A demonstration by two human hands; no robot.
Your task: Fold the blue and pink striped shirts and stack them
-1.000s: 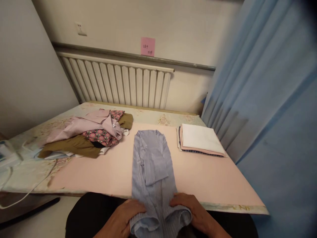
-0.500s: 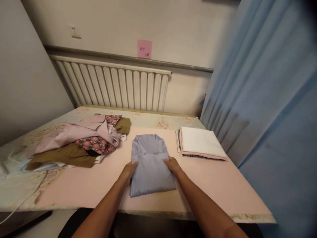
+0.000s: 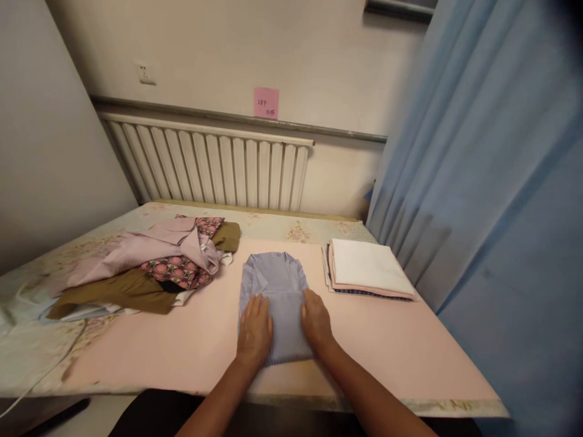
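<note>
A blue finely striped shirt [image 3: 286, 328], folded into a rectangle with its collar end away from me, lies on the pink sheet [image 3: 182, 346]. My left hand [image 3: 255, 331] rests flat on its left part, fingers stretched forward. Against the right edge of the shirt, my right hand [image 3: 317, 321] presses with its fingers slightly bent and its thumb on the cloth. Part of the shirt is hidden under both hands.
To the left lies a loose heap of clothes [image 3: 150, 252], pink, olive and flower-patterned. A neat stack of folded cloth [image 3: 371, 264], white on top, sits at the right. A blue curtain [image 3: 478, 212] hangs beside the table; a radiator [image 3: 218, 164] stands behind it.
Both hands have shifted from gripping the shirt's sides to resting on it. My left hand has moved inward onto the cloth and flattened. The view has tilted up slightly.
</note>
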